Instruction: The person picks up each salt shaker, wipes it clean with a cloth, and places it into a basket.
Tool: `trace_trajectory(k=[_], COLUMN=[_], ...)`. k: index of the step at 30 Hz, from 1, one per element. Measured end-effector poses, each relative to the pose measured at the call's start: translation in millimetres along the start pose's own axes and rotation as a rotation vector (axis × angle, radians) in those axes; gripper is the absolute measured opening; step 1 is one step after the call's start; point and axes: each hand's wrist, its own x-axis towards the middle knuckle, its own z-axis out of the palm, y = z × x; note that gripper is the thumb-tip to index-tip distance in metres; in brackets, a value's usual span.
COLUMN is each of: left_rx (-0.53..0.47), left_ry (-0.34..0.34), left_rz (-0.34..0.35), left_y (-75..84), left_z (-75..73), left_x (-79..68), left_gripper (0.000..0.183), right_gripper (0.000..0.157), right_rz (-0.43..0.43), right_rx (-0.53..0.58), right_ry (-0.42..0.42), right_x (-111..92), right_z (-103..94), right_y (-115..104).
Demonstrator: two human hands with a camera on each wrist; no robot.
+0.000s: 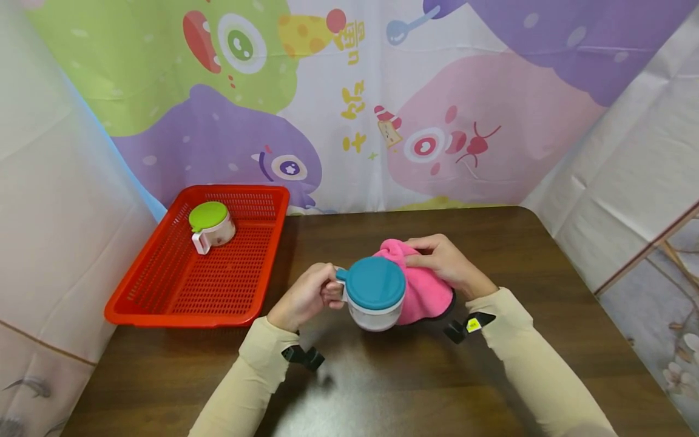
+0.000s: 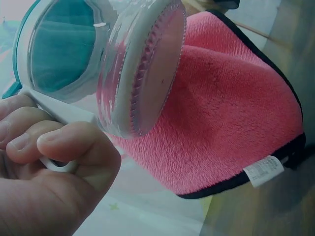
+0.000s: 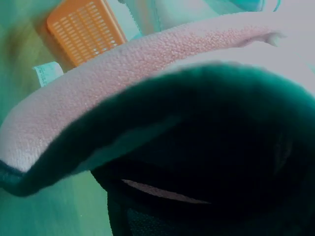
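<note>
A clear seasoning jar (image 1: 377,317) with a teal lid (image 1: 376,283) and a white handle is held above the table. My left hand (image 1: 311,294) grips it by the handle; in the left wrist view the fingers (image 2: 59,140) curl round that handle and the jar's ribbed base tilts to the right. A pink cloth (image 1: 426,295) with dark edging hangs at the jar's right side, bunched at the top. My right hand (image 1: 445,262) pinches the cloth there, beside the jar. Folds of cloth (image 3: 108,73) fill the right wrist view and hide the right fingers.
On the left of the brown table (image 1: 382,388) stands a red plastic basket (image 1: 262,291) with slotted sides. Inside it, toward the back, a similar jar (image 1: 221,233) with a green lid lies tilted. A patterned curtain (image 1: 349,176) hangs behind the table.
</note>
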Motion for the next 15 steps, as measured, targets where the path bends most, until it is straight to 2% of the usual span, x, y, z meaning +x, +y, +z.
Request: trace_trajectory(k=[6,15], left_rx=[-0.012,-0.021], left_ry=[0.06,0.159], left_rz=[0.002,0.007], left_y=[2.0,2.1], left_z=[-2.8,-7.8], left_x=[0.9,4.0], left_gripper=[0.03,0.034], right_gripper=[0.024,0.031], right_rz=[-0.045,-0.083], right_rx=[-0.026,-0.091], right_ry=[0.048,0.08], right_x=[-11.9,-27.0], right_z=[-3.2,0.0], right_y=[-3.8,-9.9])
